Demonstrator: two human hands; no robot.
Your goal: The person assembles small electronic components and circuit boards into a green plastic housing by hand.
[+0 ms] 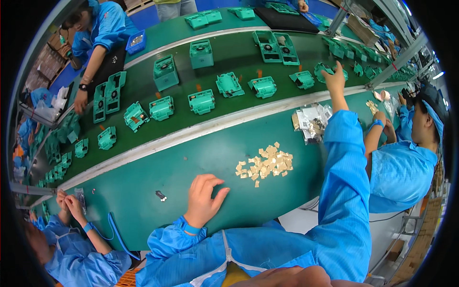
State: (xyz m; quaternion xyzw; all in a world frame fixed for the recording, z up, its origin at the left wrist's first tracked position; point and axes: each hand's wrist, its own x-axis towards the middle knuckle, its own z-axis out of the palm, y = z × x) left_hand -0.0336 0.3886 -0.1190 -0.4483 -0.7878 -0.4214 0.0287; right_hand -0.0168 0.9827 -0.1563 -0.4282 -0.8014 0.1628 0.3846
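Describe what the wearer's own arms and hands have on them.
Both arms wear loose, bright blue work-coat sleeves with gathered elastic cuffs. The left hand is bare, with no glove; a blue band circles the wrist at the cuff. The right hand is also bare, its long blue sleeve wrinkled along the forearm. No rings or watch are visible.

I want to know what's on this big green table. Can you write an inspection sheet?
Surface: green workbench beside a darker conveyor belt.
Job's things: teal plastic housings on the belt; pile of small tan square pieces.
Clutter: clear plastic bags; small dark part.
Hands: left hand rests on bench, empty; right hand reaches over the belt.
Cables: blue cord.
Surroundings: co-workers in blue coats.
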